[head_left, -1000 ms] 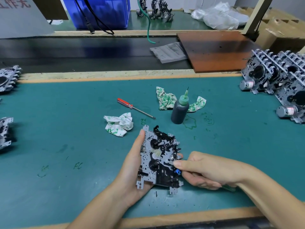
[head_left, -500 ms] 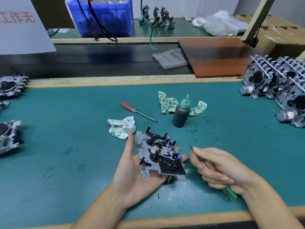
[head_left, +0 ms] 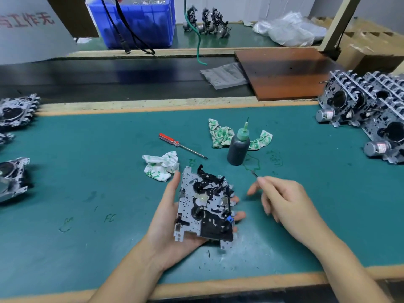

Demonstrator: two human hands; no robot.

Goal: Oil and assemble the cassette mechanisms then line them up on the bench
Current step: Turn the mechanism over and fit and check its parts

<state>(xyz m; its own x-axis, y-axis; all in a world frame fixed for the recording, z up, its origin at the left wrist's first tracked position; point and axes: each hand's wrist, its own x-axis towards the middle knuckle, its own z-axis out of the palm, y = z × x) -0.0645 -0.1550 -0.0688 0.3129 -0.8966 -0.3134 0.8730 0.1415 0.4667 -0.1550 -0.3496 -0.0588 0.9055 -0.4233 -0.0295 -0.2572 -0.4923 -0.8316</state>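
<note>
The worktop is covered with a teal mat edged in wood. On it stand a dark oil bottle with a green nozzle, a red-handled screwdriver and 2 crumpled green-printed rags. Assembled cassette mechanisms sit in a row at the right edge, and others lie at the left edge.

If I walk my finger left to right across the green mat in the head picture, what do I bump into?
Red screwdriver → cassette mechanism in the left hand → oil bottle → right hand → row of finished mechanisms.
</note>
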